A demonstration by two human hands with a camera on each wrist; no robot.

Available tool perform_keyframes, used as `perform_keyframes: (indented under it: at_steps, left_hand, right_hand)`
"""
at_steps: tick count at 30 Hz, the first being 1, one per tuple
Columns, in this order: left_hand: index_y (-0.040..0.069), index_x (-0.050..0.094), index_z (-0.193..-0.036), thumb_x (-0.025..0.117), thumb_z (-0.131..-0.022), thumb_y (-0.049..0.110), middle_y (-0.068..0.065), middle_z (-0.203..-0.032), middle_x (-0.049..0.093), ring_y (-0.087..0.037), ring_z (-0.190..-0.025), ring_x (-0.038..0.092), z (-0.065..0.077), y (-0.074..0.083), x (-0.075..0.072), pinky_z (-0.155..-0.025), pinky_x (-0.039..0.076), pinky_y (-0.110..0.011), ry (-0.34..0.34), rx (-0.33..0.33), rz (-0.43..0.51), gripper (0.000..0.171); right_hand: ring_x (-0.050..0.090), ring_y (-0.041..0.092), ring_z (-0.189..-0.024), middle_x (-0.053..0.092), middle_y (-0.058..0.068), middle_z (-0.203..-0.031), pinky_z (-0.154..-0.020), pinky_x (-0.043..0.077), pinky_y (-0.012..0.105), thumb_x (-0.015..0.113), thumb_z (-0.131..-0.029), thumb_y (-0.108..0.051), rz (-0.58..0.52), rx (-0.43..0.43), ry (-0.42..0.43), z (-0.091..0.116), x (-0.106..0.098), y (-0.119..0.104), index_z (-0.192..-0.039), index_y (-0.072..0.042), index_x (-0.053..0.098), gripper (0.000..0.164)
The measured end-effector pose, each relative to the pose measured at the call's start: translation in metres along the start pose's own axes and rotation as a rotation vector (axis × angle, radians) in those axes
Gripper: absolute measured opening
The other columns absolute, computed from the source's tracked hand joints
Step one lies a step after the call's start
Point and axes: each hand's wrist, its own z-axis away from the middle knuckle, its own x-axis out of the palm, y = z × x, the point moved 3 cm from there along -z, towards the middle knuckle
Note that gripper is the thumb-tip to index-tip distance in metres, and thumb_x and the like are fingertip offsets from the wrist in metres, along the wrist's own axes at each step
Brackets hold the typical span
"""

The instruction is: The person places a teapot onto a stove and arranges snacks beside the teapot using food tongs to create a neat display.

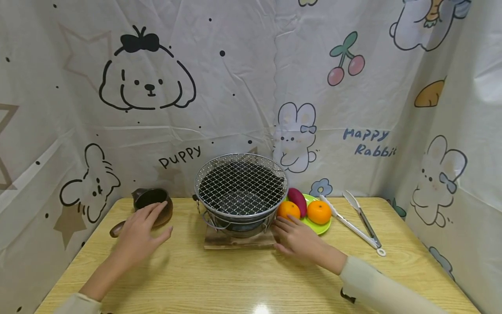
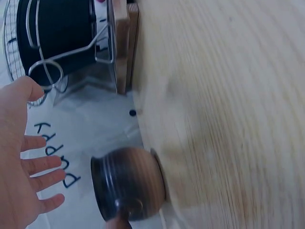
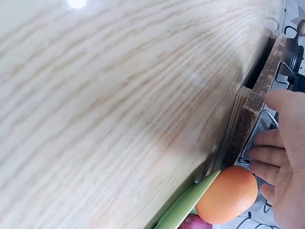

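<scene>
My left hand (image 1: pixel 139 233) hovers with spread fingers in front of the dark brown pot (image 2: pixel 128 183), whose handle (image 1: pixel 117 229) points toward me. In the left wrist view that hand holds nothing. At centre stands a round tabletop grill (image 1: pixel 239 222) with a wire mesh top (image 1: pixel 241 187), on a wooden board (image 1: pixel 235 242). My right hand (image 1: pixel 300 240) reaches to the board's right end, its thumb close to the wood and its extended fingers (image 3: pixel 269 155) beside the wire stand. Next to it, an orange (image 3: pixel 228 194) sits on a green plate (image 1: pixel 324 227).
The plate also bears a second orange (image 1: pixel 319 212) and a purple oblong vegetable (image 1: pixel 297 202). Metal tongs (image 1: pixel 366 226) with white and grey arms lie spread to its right. A printed cloth (image 1: pixel 235 87) hangs behind and beside the wooden table (image 1: pixel 235 279).
</scene>
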Motion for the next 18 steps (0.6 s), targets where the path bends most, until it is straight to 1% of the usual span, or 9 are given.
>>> perform_keyframes:
  at_steps: [3, 6, 11, 14, 18]
  left_hand:
    - [0.004, 0.054, -0.143, 0.076, -0.085, 0.029, -0.024, -0.134, 0.058, -0.046, -0.122, 0.055, -0.001, -0.008, -0.003, -0.1, 0.044, -0.066, 0.033, -0.003, -0.017, 0.067]
    - [0.003, 0.055, -0.142, 0.076, -0.084, 0.027, -0.025, -0.132, 0.058, -0.048, -0.118, 0.056, 0.0, -0.015, -0.004, -0.096, 0.044, -0.067, 0.042, -0.016, -0.027, 0.066]
    - [0.0, 0.053, -0.142, 0.074, -0.087, 0.027, -0.029, -0.133, 0.056, -0.051, -0.118, 0.055, 0.0, -0.024, -0.006, -0.095, 0.043, -0.068, 0.029, -0.052, -0.057, 0.065]
    - [-0.001, 0.051, -0.144, 0.072, -0.088, 0.028, -0.032, -0.135, 0.054, -0.053, -0.12, 0.053, 0.001, -0.028, -0.007, -0.096, 0.042, -0.069, 0.007, -0.08, -0.082, 0.066]
    - [-0.003, 0.048, -0.145, 0.072, -0.089, 0.029, -0.036, -0.137, 0.051, -0.056, -0.121, 0.051, 0.002, -0.033, -0.007, -0.097, 0.04, -0.072, -0.022, -0.119, -0.103, 0.068]
  right_hand:
    - [0.06, 0.034, -0.131, 0.066, 0.015, -0.137, -0.113, 0.044, 0.055, 0.064, -0.097, -0.034, 0.025, -0.004, -0.019, -0.001, 0.002, 0.0, -0.131, -0.003, 0.067, 0.047]
    - [0.06, 0.034, -0.131, 0.066, 0.015, -0.138, -0.113, 0.044, 0.055, 0.063, -0.098, -0.034, 0.026, -0.003, -0.033, -0.002, 0.004, 0.0, -0.132, -0.003, 0.067, 0.047]
    - [0.062, 0.034, -0.128, 0.068, 0.015, -0.134, -0.111, 0.045, 0.055, 0.066, -0.096, -0.033, 0.055, -0.028, -0.009, -0.004, 0.003, 0.0, -0.129, -0.002, 0.069, 0.045]
    - [0.063, 0.034, -0.126, 0.069, 0.015, -0.131, -0.11, 0.047, 0.055, 0.067, -0.095, -0.033, 0.084, -0.043, 0.002, -0.005, 0.003, 0.0, -0.127, -0.002, 0.07, 0.045]
    - [0.062, 0.035, -0.128, 0.067, 0.016, -0.134, -0.112, 0.046, 0.054, 0.065, -0.097, -0.035, 0.083, -0.031, -0.019, -0.004, 0.004, 0.0, -0.131, -0.001, 0.068, 0.048]
